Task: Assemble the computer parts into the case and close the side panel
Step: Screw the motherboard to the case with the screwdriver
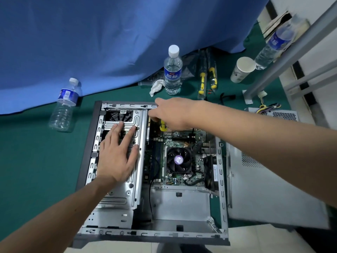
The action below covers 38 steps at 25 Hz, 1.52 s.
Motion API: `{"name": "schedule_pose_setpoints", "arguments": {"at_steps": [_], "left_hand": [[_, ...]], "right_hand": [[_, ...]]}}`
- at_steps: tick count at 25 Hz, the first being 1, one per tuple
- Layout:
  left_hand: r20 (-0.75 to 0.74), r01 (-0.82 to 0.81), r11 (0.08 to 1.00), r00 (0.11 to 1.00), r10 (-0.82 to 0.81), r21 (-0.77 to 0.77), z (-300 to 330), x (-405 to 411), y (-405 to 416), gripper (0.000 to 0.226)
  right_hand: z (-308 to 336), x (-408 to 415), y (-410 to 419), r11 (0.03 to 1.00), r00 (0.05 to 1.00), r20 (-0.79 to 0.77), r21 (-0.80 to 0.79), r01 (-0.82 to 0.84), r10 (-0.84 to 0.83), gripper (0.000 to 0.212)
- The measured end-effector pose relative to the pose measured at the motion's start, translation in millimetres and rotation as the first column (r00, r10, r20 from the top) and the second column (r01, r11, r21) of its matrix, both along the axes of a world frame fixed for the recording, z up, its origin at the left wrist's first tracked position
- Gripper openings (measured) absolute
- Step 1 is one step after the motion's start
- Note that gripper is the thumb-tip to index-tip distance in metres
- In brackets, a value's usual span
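The right hand (173, 114) is gripping a yellow-handled screwdriver (163, 125) at the far edge of the open grey metal computer case (221, 179); the left hand (116, 154), fingers spread, is pressing its silver drive cage (135, 187). A slipping tip could be gouging the green motherboard (182, 141) beneath

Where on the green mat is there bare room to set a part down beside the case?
Free: the green mat left of the case, below the lying bottle. Crowded: behind the case, where the upright bottle, tissue, screwdrivers and paper cup stand; on the right, the side panel covers the mat.
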<state>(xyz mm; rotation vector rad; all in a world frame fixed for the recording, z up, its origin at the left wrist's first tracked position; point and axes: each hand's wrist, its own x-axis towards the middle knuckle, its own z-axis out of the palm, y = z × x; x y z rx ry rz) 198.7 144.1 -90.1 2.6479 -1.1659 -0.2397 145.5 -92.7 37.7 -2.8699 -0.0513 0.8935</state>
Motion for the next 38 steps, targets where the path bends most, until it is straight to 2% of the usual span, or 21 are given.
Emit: {"name": "schedule_pose_setpoints", "arguments": {"at_steps": [2, 3, 5, 7, 9, 11, 12, 14, 16, 17, 20, 22, 25, 27, 29, 30, 32, 34, 35, 36, 38], "left_hand": [[0.008, 0.004, 1.0, 1.0, -0.004, 0.003, -0.6, 0.2, -0.2, 0.057], [0.009, 0.005, 1.0, 1.0, -0.005, 0.004, -1.0, 0.7, -0.2, 0.057], [0.012, 0.003, 1.0, 1.0, -0.003, 0.004, -1.7, 0.8, 0.7, 0.057], [0.015, 0.002, 1.0, 1.0, -0.002, 0.006, -2.6, 0.9, 1.3, 0.057], [0.018, 0.006, 1.0, 1.0, -0.006, 0.003, -2.3, 1.4, -0.1, 0.057], [0.019, 0.009, 1.0, 1.0, -0.009, -0.008, -1.6, 1.0, -0.8, 0.057], [0.019, 0.009, 1.0, 1.0, -0.008, -0.012, -1.1, 0.4, -1.0, 0.057], [0.016, 0.004, 1.0, 1.0, -0.004, -0.013, 0.5, -0.7, -1.4, 0.057], [0.012, 0.003, 1.0, 1.0, -0.003, -0.011, 1.9, -1.2, -2.0, 0.057], [0.012, 0.001, 1.0, 1.0, -0.001, -0.008, 2.4, -1.1, -1.8, 0.057], [0.009, -0.001, 1.0, 1.0, 0.001, -0.002, 2.3, -1.1, -2.0, 0.057], [0.011, -0.002, 1.0, 1.0, 0.002, -0.004, 1.8, -0.5, -2.1, 0.057], [0.02, -0.002, 1.0, 1.0, 0.002, -0.01, 1.1, -0.7, -2.1, 0.057], [0.02, -0.003, 1.0, 1.0, 0.003, -0.016, 0.5, -0.8, -1.9, 0.057], [0.019, -0.003, 1.0, 1.0, 0.003, -0.021, -0.1, -0.5, -2.1, 0.057], [0.021, -0.003, 1.0, 1.0, 0.003, -0.022, -0.7, -0.2, -1.8, 0.057], [0.024, 0.001, 1.0, 1.0, 0.0, -0.026, -1.4, -0.3, -1.5, 0.058], [0.027, 0.001, 1.0, 1.0, 0.0, -0.026, -1.9, 0.1, -0.3, 0.058], [0.027, 0.001, 1.0, 1.0, 0.0, -0.025, -2.3, 0.5, -0.2, 0.058], [0.026, 0.001, 1.0, 1.0, 0.0, -0.024, -2.6, 0.8, -0.2, 0.057], [0.027, 0.0, 1.0, 1.0, 0.001, -0.02, -2.9, 1.1, 0.0, 0.057]], "right_hand": [[1.8, -3.7, 4.4, 0.994, 0.991, 0.118, -0.099, -0.045, 0.056, 0.005], [-2.6, -5.1, 8.0, 0.988, 0.985, 0.166, -0.153, -0.026, 0.051, 0.016], [-7.1, -6.6, 15.7, 0.971, 0.989, 0.142, -0.239, 0.0, 0.035, 0.031], [-8.6, -1.9, 13.7, 0.98, 0.999, 0.021, -0.194, 0.046, -0.043, 0.035], [-4.2, 2.6, 3.2, 0.995, 0.99, -0.104, -0.042, 0.093, -0.097, 0.037], [3.1, 3.4, -2.3, 0.997, 0.998, -0.049, 0.057, 0.045, -0.042, 0.033], [4.2, 1.9, -1.3, 0.999, 1.0, 0.018, 0.045, 0.003, -0.003, 0.03], [2.7, -3.5, 7.9, 0.997, 0.99, 0.136, -0.08, -0.011, 0.022, 0.009], [-6.8, -7.6, 16.8, 0.981, 0.979, 0.204, -0.192, 0.037, 0.003, 0.017], [-9.9, -7.4, 19.8, 0.975, 0.982, 0.187, -0.213, 0.059, -0.018, 0.021], [-13.7, -1.9, 13.9, 0.981, 0.989, 0.004, -0.124, 0.147, -0.147, 0.035], [-7.1, -0.1, 6.4, 0.994, 0.99, -0.085, -0.017, 0.109, -0.11, 0.039], [-0.6, -2.8, 3.2, 0.998, 0.995, 0.079, -0.023, -0.052, 0.053, 0.026], [-3.7, -7.8, 10.9, 0.993, 0.982, 0.177, -0.112, -0.039, 0.059, 0.008], [-13.5, -9.7, 17.3, 0.98, 0.968, 0.251, -0.2, 0.026, 0.025, 0.031], [-16.2, -8.3, 19.5, 0.972, 0.972, 0.235, -0.225, 0.063, -0.008, 0.038], [-16.9, -4.1, 14.8, 0.976, 0.985, 0.131, -0.171, 0.136, -0.115, 0.04], [-10.3, -1.6, 7.2, 0.982, 0.98, -0.065, -0.011, 0.186, -0.186, 0.043], [-6.5, -0.4, 3.6, 0.986, 0.984, -0.09, 0.059, 0.158, -0.152, 0.04], [-3.9, 0.0, 0.5, 0.992, 0.994, -0.058, 0.084, 0.097, -0.093, 0.032], [-2.6, -3.2, 2.8, 1.0, 0.996, 0.091, 0.004, 0.004, -0.005, 0.017]]}}
